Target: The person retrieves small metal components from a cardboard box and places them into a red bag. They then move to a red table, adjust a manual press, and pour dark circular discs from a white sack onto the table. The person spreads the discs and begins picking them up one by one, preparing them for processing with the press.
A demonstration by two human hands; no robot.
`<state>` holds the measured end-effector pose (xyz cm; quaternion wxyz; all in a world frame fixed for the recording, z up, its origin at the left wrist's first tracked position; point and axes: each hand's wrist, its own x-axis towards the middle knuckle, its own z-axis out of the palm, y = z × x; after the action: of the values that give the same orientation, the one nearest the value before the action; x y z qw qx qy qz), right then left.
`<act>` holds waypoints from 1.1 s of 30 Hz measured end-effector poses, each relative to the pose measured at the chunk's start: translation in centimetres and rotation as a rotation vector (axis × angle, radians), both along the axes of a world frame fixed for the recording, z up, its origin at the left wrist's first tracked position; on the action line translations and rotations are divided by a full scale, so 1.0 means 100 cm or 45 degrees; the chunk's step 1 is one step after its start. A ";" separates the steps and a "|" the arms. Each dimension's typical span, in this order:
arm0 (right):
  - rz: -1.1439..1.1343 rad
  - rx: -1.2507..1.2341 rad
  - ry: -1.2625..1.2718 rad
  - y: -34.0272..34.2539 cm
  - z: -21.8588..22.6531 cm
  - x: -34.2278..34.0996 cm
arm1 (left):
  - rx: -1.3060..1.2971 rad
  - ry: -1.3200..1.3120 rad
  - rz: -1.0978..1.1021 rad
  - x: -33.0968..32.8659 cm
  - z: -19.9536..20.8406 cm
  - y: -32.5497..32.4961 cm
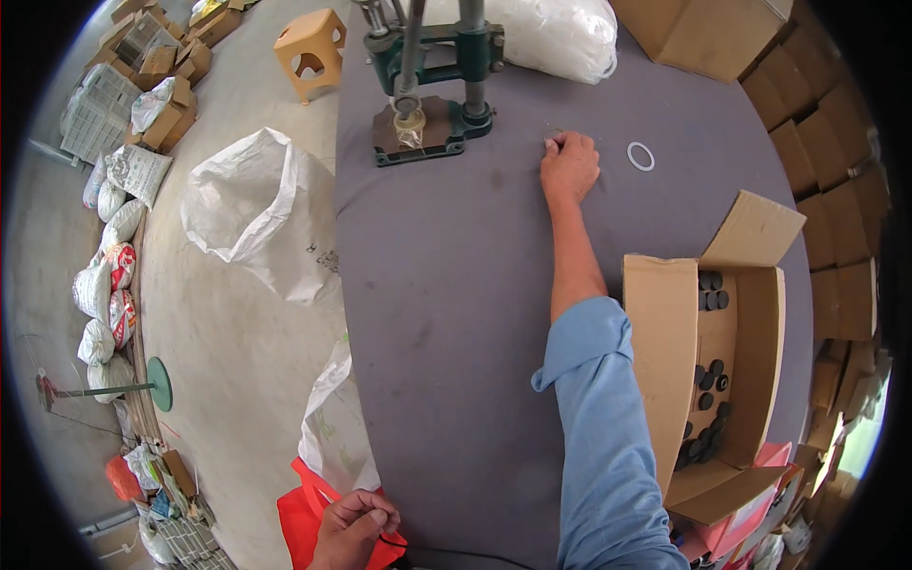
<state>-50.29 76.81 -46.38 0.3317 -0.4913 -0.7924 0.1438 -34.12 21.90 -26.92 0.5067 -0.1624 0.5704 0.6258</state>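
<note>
My right hand point(570, 169) reaches far out over the grey tabletop point(456, 285), its fingers curled and pressed together on the cloth. Something thin shows at its fingertips, too small to name. To its right lies a flat white ring point(641, 157). Left of it stands a dark green hand press point(432, 128), with a small clear piece point(410, 130) under its ram. My left hand point(353, 528) is low at the table's left edge, thumb and fingers closed together. What it pinches, if anything, I cannot make out. A black cord point(456, 551) runs beside it, and red cloth point(302, 508) hangs behind it.
An open cardboard box point(662, 351) holding several black round caps point(706, 401) stands right of my right forearm. A stuffed clear bag point(556, 38) and another carton point(708, 33) sit at the back. A white woven sack point(252, 204) and a yellow stool point(312, 49) stand on the floor left.
</note>
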 end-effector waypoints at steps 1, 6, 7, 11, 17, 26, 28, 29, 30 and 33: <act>0.000 0.005 0.021 -0.001 0.001 -0.001 | -0.005 -0.011 0.008 0.000 0.003 -0.002; -0.054 -0.156 0.003 0.030 -0.008 0.007 | 0.002 0.024 -0.003 -0.008 0.012 -0.021; -0.069 -0.180 0.018 0.034 -0.003 0.005 | 0.027 0.034 0.003 -0.008 0.010 -0.028; 0.064 -0.534 -0.182 0.033 0.029 0.001 | 0.052 0.032 0.035 -0.005 0.011 -0.052; 0.126 -0.339 -0.084 0.036 0.014 0.024 | 0.030 0.021 0.033 -0.013 0.024 -0.070; -0.068 -0.420 -0.219 0.021 0.017 -0.003 | 0.052 -0.024 0.171 -0.022 0.020 -0.096; -0.042 -0.387 -0.244 0.020 0.020 -0.004 | 0.069 -0.043 0.195 -0.021 0.019 -0.094; 0.052 -0.459 -0.192 0.015 0.019 0.004 | 0.079 -0.050 0.205 -0.020 0.020 -0.093; 0.141 -0.515 -0.129 0.019 0.018 0.010 | 0.113 -0.069 0.202 -0.021 0.020 -0.091; 0.250 -0.639 0.177 0.016 0.011 0.036 | 0.181 -0.076 0.115 -0.029 0.029 -0.094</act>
<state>-46.68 78.38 -45.25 0.2376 -0.4680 -0.7511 0.4005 -37.01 12.54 -24.03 0.5047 -0.1702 0.5015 0.6818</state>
